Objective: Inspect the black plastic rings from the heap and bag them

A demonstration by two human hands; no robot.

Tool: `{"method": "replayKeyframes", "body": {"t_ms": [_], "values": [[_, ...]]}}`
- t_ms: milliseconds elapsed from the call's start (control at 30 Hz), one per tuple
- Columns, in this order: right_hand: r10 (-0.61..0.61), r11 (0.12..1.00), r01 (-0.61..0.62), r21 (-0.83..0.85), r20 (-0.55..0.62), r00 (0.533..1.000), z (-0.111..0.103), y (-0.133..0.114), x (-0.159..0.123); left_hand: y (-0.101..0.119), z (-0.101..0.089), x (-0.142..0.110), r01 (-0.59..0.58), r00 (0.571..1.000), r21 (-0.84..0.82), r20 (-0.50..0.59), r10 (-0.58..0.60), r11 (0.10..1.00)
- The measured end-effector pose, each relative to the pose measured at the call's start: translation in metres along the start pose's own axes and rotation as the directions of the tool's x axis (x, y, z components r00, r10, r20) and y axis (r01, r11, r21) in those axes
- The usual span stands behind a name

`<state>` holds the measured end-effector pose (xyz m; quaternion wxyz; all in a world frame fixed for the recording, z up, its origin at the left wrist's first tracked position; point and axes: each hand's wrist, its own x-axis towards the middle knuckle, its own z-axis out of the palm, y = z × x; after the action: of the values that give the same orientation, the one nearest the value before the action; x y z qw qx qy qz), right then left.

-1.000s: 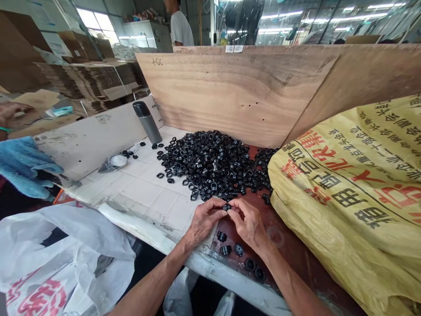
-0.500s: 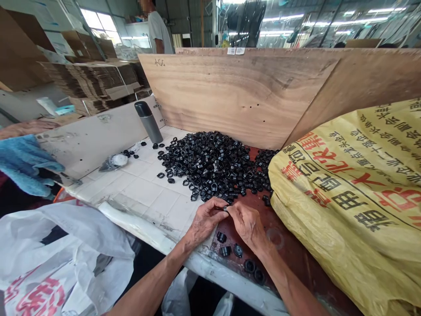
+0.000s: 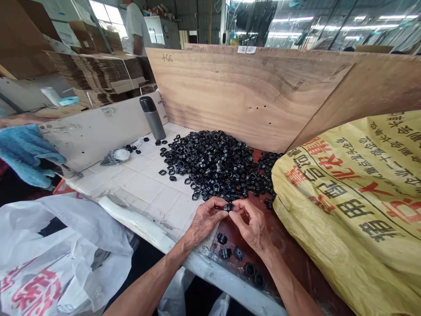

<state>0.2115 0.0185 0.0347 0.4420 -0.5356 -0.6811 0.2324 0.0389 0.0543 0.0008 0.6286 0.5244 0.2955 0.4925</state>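
Note:
My left hand [image 3: 205,220] and my right hand [image 3: 251,224] meet over the table's near edge. Their fingertips pinch a small black plastic ring [image 3: 227,207] between them. Just beyond my fingers lies a large heap of similar black rings [image 3: 213,164], spread over white tile and a reddish-brown board [image 3: 283,239]. Under my hands, on that board, sit several separate black ring pieces, including one [image 3: 238,253] close to my right wrist. My hands hide part of the board.
A yellow woven sack [image 3: 348,206] bulges at the right, and a white plastic bag [image 3: 55,259] lies at the near left. A plywood panel [image 3: 237,96] stands behind the heap. A steel flask [image 3: 152,118] and blue cloth [image 3: 28,153] are left, with a standing person [image 3: 134,26] far back.
The whole view has swung, shifting the scene slightly. My hands stay together on the small ring, with only small finger movement.

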Motion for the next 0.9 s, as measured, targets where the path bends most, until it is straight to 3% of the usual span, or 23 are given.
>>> {"method": "replayKeyframes", "body": {"t_ms": [133,267,333,400,467,567,767,833,900], "values": [[0.038,0.999,-0.04,0.031,0.057,0.998,0.003,0.004,-0.001,0.001,-0.002,-0.001,-0.029,0.999,0.101,0.034,0.026,0.994],[0.275,0.956,-0.286,0.067,0.134,0.952,0.01,0.006,-0.004,0.003,-0.006,-0.003,-0.227,0.972,0.36,0.147,0.185,0.905],[0.335,0.937,-0.346,0.048,0.152,0.93,0.011,0.005,-0.004,0.004,-0.006,-0.003,-0.265,0.961,0.408,0.19,0.203,0.874],[0.284,0.958,-0.287,0.021,0.101,0.953,0.01,0.002,-0.004,0.006,-0.004,-0.004,-0.187,0.98,0.353,0.138,0.147,0.917],[0.156,0.988,-0.157,0.013,0.046,0.987,0.009,0.0,-0.003,0.007,-0.002,-0.005,-0.048,0.998,0.232,0.059,0.035,0.972],[0.049,0.998,-0.052,0.047,0.048,0.998,0.009,0.001,-0.004,0.006,0.0,-0.004,0.07,0.997,0.107,0.02,-0.073,0.992],[0.206,0.97,-0.213,0.12,0.068,0.976,0.012,0.002,-0.007,0.008,-0.003,-0.004,-0.096,0.995,0.318,0.051,0.085,0.943],[0.276,0.947,-0.295,0.13,0.147,0.95,0.009,0.0,-0.005,0.014,-0.004,-0.006,-0.049,0.993,0.32,0.114,0.013,0.946],[0.288,0.953,-0.298,0.056,0.139,0.947,0.005,0.002,-0.002,0.019,-0.003,-0.008,0.066,0.969,0.333,0.205,-0.14,0.941]]}}
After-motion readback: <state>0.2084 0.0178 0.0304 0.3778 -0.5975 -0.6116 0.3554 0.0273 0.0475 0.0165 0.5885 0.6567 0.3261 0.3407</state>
